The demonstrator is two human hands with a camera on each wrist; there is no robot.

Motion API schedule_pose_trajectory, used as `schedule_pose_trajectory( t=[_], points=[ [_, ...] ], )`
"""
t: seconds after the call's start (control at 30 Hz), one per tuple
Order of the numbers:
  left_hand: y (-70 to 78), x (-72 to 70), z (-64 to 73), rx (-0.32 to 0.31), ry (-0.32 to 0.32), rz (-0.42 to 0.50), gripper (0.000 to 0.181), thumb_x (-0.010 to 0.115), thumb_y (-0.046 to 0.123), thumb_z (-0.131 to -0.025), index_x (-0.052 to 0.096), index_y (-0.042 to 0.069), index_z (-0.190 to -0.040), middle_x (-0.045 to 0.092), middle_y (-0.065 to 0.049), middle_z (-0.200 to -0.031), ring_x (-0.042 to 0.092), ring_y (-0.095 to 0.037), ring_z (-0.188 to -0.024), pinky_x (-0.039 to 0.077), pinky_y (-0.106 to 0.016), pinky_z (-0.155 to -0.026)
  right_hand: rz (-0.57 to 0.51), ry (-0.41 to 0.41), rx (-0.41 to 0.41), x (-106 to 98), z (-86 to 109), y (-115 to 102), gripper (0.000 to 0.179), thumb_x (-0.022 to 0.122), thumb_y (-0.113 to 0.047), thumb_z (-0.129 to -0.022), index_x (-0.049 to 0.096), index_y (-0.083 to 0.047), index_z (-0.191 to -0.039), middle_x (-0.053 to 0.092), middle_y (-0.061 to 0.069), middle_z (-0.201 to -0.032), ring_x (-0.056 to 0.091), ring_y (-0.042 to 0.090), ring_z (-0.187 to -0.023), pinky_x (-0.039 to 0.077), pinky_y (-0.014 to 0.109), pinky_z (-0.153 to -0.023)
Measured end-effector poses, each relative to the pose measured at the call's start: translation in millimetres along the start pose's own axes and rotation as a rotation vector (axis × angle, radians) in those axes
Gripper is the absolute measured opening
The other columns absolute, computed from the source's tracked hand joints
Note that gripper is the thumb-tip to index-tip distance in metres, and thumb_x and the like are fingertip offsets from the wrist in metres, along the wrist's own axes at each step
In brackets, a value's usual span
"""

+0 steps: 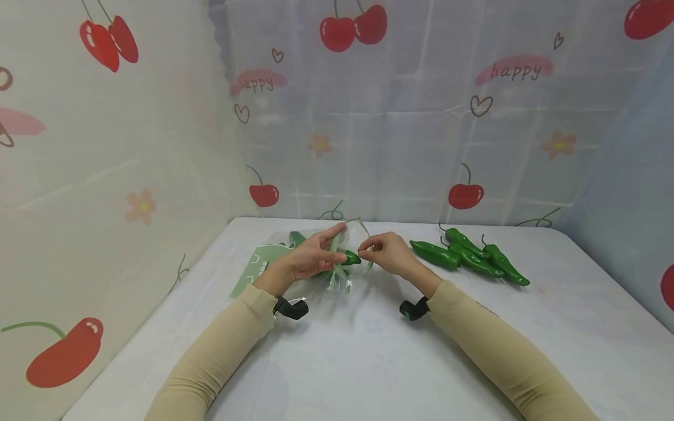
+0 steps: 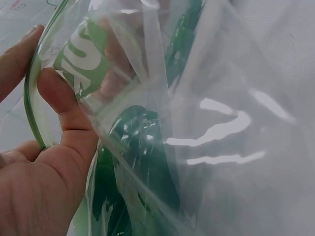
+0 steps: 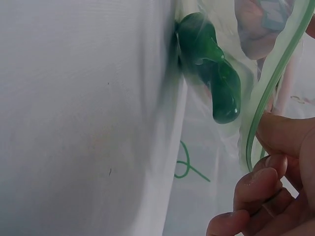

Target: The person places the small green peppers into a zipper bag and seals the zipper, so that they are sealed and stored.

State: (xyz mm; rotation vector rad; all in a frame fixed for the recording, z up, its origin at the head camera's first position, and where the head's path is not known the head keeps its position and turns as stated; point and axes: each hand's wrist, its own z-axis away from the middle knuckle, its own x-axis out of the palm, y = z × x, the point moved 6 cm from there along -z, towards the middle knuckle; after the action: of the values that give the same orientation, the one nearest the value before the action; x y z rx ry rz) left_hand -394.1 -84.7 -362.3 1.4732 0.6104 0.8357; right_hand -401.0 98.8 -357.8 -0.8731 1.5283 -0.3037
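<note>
A clear zip bag (image 1: pixel 253 272) with a green printed panel and green zip strips lies at the middle left of the table. Green peppers (image 2: pixel 147 147) are inside it, seen through the plastic; one pepper tip (image 1: pixel 351 257) shows near the bag's mouth. My left hand (image 1: pixel 310 257) holds the bag near its mouth, with the zip edge passing between the fingers in the left wrist view. Across the mouth, my right hand (image 1: pixel 388 252) pinches the opposite zip edge between thumb and fingers. In the right wrist view the mouth stands spread apart.
Several loose green peppers (image 1: pixel 474 257) lie in a group to the right of my right hand. A white cloth covers the table (image 1: pixel 358 356). Behind it and along the sides hang curtains (image 1: pixel 389 146) printed with cherries.
</note>
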Motion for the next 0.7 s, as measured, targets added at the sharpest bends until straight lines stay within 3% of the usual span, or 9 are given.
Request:
schedule_pose_trajectory(
  t=[0.27,0.47,0.7],
  points=[
    [-0.4,-0.9,0.1,0.0,-0.007,0.007,0.097,0.068,-0.007,-0.094,0.013,0.022,-0.168,0.006,0.009,-0.175,0.063,-0.011,-0.095,0.057,-0.023,-0.076,-0.038,-0.014,-0.032,-3,6.2,3,0.011,0.076,-0.032,-0.094,0.081,-0.022,-0.097,0.067,0.001,-0.083,0.054,0.018,-0.073,0.044,0.031,-0.06],
    [-1.5,-1.3,-1.3,-0.005,0.008,0.001,0.094,0.064,-0.01,-0.095,0.014,0.023,-0.167,0.007,0.009,-0.175,0.062,-0.011,-0.092,0.057,-0.023,-0.074,-0.043,-0.028,-0.064,-9,13.3,5,0.01,0.076,-0.031,-0.094,0.079,-0.022,-0.096,0.068,-0.001,-0.084,0.055,0.019,-0.078,0.046,0.032,-0.062],
    [-2.7,-1.3,-1.8,-0.006,0.01,-0.009,0.093,0.065,-0.008,-0.095,0.015,0.023,-0.167,0.008,0.007,-0.175,0.06,-0.013,-0.095,0.057,-0.023,-0.073,-0.014,-0.028,-0.037,-23,22.8,17,0.011,0.076,-0.032,-0.094,0.079,-0.022,-0.099,0.068,0.0,-0.089,0.056,0.02,-0.081,0.048,0.032,-0.064]
  ],
)
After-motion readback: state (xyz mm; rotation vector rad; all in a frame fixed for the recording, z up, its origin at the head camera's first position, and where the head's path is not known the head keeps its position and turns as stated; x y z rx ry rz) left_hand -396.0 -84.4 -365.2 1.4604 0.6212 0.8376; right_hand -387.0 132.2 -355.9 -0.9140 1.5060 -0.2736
